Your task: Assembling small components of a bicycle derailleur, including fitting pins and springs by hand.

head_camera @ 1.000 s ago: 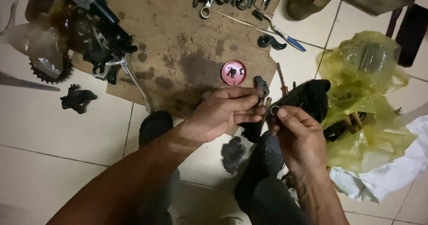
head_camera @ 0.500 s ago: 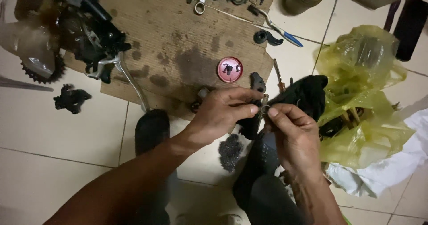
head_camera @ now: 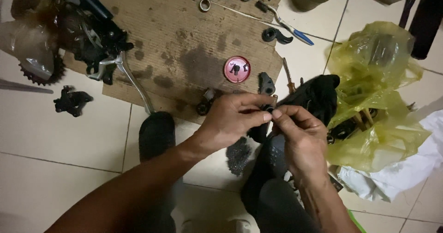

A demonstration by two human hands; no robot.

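Both hands meet just off the near edge of the cardboard (head_camera: 184,39), above the floor (head_camera: 55,140). The left hand (head_camera: 230,120) and the right hand (head_camera: 300,136) are both closed, pinching one small dark part (head_camera: 268,108) between their fingertips. The part looks hard and light, maybe greasy, so it could slip. It is so tiny that it is best held by its sides with thumb and finger. A red lid (head_camera: 237,69) lies on the cardboard just past the hands. A black cloth (head_camera: 318,96) sits beside the right hand, touching a yellow bag (head_camera: 378,103).
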